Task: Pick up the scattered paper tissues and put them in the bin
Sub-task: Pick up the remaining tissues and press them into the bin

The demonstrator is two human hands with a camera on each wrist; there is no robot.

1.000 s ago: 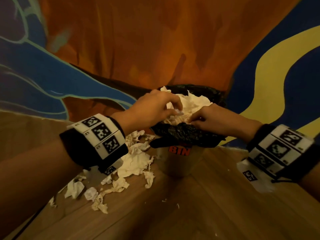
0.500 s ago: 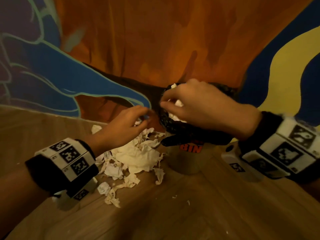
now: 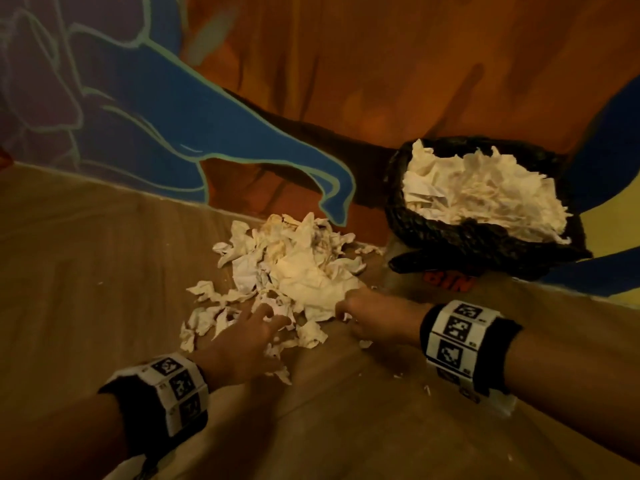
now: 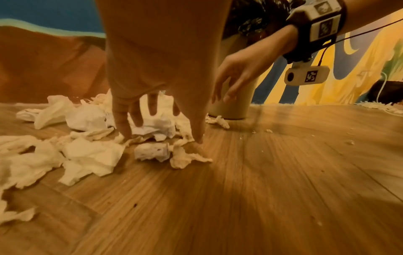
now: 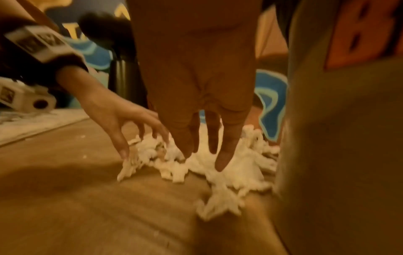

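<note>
A heap of crumpled white paper tissues [image 3: 294,271] lies on the wooden floor by the wall. To its right stands the bin [image 3: 485,237], lined with a black bag and filled to the rim with tissues [image 3: 485,192]. My left hand [image 3: 256,327] reaches into the near side of the heap, fingers spread and straight, tips touching tissues [image 4: 152,127]. At the heap's right edge, close to the bin's foot, my right hand [image 3: 360,313] points its extended fingers [image 5: 222,155] down onto the tissues [image 5: 229,169]. Neither hand holds anything.
A painted wall [image 3: 311,81] in orange, blue and yellow runs right behind the heap and the bin. Small paper scraps [image 3: 427,389] dot the wooden floor [image 3: 311,427] near my right wrist. The bin's pale side [image 5: 338,138] is right beside my right hand.
Both hands have left the bin's top and come down to the heap on the floor. The right hand, over the bin half a second ago, now touches the heap's right edge.
</note>
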